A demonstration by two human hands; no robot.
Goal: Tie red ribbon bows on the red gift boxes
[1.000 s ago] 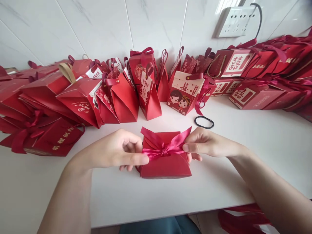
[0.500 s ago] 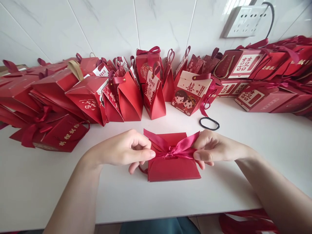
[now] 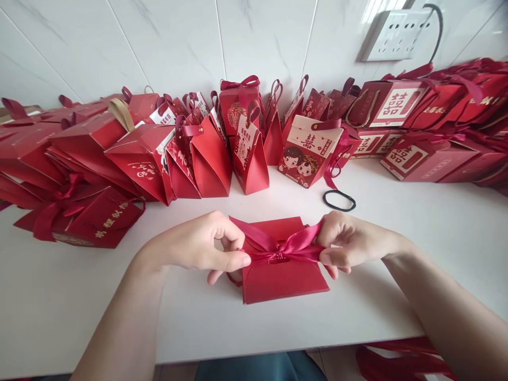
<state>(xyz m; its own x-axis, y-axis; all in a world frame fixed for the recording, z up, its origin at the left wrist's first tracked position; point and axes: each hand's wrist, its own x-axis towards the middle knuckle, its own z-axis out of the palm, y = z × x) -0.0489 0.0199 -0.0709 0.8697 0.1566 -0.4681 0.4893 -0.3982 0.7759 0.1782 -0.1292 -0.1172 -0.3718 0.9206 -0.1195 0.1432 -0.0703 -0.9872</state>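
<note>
A red gift box (image 3: 283, 286) sits on the white table in front of me, with a slot in its top. Across that top lies a magenta satin ribbon (image 3: 296, 242), knotted at the middle with its ends spreading to both sides. My left hand (image 3: 202, 243) pinches the ribbon's left side between thumb and fingers. On the other side my right hand (image 3: 351, 241) is closed on the ribbon's right side. Part of a dark red cord (image 3: 234, 280) shows at the box's left edge, below my left fingers.
Red gift boxes (image 3: 212, 164) with ribbons and handles line the back and left. Stacked boxes (image 3: 432, 156) stand at the right. A black hair tie (image 3: 339, 201) lies beyond my right hand. A power socket (image 3: 397, 34) is on the tiled wall (image 3: 178, 42).
Both hands still hold the ribbon. The box has turned slightly, its front left corner now nearer me. The ribbon's left loop end has shifted a little left and down.
</note>
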